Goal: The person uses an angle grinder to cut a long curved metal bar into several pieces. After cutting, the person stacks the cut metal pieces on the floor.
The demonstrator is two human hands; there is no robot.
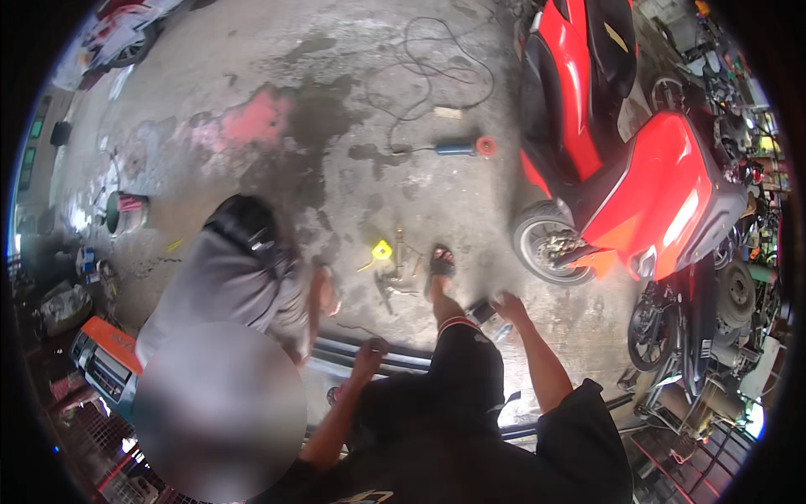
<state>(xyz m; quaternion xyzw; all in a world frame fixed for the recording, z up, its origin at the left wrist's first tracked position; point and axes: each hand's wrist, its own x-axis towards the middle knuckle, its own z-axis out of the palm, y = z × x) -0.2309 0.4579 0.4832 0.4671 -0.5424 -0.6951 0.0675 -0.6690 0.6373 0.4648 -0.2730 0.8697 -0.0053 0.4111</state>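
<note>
My left hand (368, 359) is closed above several long dark metal bars (403, 354). A small dark round piece shows at its fingertips, too unclear to name. On the right, my right hand (507, 306) reaches down with its fingers curled. Beside those fingers is a dark boxy object (482, 311); its kind does not show, and I cannot tell whether I grip it. My sandalled foot (441, 261) stands between my hands. Ahead on the concrete lie a yellow tape measure (381, 251) and several metal hand tools (388, 287).
A person (227, 277) in grey crouches close on my left. An angle grinder (456, 149) lies farther out, its cord (431, 76) looped on the floor. A red motor scooter (646, 193) stands at right, near loose wheels (735, 290). An orange machine (109, 349) sits at far left.
</note>
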